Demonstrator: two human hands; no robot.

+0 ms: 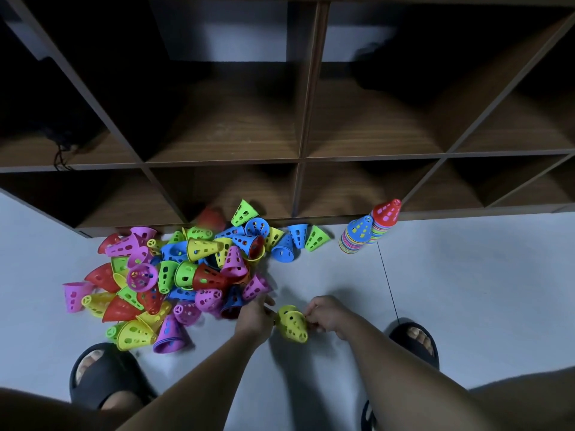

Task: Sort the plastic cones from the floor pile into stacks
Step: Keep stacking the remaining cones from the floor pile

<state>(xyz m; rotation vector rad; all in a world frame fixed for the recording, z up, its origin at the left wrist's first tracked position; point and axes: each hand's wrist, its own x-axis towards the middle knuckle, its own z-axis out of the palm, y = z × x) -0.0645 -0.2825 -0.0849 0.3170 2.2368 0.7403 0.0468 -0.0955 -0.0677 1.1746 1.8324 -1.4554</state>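
A loose pile of perforated plastic cones (174,275) in pink, red, yellow, green and blue lies on the grey floor at the left. Between my hands hang yellow cones (292,323), nested and tilted, just above the floor. My right hand (325,315) pinches their right side. My left hand (253,318) grips their left edge, right beside the pile's near corner. By the shelf's foot at the right stand two stacks: one topped by a blue cone (357,233), one topped by a red cone (385,216).
A dark wooden cubby shelf (298,160) rises right behind the pile and stacks. A black cable (60,157) hangs in its left compartment. My feet in black slippers, the left (102,374) and the right (415,342), flank my arms on the grey floor.
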